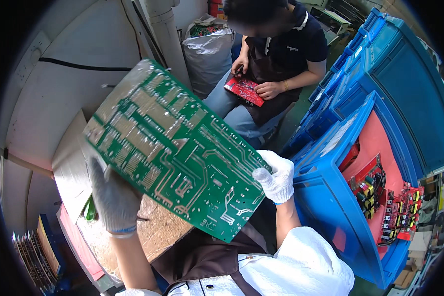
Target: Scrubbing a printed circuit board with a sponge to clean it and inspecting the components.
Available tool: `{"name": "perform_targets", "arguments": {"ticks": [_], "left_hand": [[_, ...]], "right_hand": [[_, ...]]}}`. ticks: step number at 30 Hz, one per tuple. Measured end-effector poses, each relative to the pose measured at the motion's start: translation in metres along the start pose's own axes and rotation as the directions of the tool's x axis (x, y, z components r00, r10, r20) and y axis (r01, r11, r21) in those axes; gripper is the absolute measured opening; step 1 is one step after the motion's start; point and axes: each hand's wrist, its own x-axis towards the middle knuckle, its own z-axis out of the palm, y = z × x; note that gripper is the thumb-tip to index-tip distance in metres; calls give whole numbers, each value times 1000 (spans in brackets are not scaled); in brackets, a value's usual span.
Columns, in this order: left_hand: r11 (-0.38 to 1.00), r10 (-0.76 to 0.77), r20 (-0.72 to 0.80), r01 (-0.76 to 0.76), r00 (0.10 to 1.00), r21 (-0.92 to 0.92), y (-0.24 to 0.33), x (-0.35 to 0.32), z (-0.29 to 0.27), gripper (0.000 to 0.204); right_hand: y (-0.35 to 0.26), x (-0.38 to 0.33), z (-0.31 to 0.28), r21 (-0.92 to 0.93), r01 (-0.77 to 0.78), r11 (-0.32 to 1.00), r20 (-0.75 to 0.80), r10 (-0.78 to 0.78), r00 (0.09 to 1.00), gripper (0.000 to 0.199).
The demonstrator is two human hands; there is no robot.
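A large green circuit board (182, 153) is held up tilted in front of me, its solder side with silvery patches and traces facing me. My right hand (277, 176), in a white knitted glove, grips the board's right edge with the thumb on the near face. On the lower left edge is my left hand (114, 200), also gloved; its fingers go behind the board and are partly hidden. Below the board lies a worktop (158, 229) with a brown, shiny surface. A green-handled tool (90, 208) rests beside my left hand.
Across from me a seated person (276, 64) works on a red circuit board (245, 91). At right, a blue crate (315, 192) holds red boards (402, 212) with components; more blue crates (404, 74) stand behind it. A white sack (209, 54) stands at the back. Several boards stand in a rack (37, 261) at lower left.
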Motion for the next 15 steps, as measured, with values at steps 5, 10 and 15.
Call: {"name": "perform_targets", "arguments": {"ticks": [5, 10, 15], "left_hand": [[851, 18, -144, -91, 989, -517, 18, -108, -59, 83], [937, 139, -291, -221, 946, -271, -2, -221, -117, 83], [900, 377, -588, -433, 716, 50, -35, -307, -155, 81]], "right_hand": [[-36, -2, 4, 232, 124, 965, 226, -178, 958, 67], [-63, -1, 34, 115, 449, 886, 466, -448, 763, 53], [-105, -15, 122, 180, 451, 874, 750, -418, 512, 70]]}}
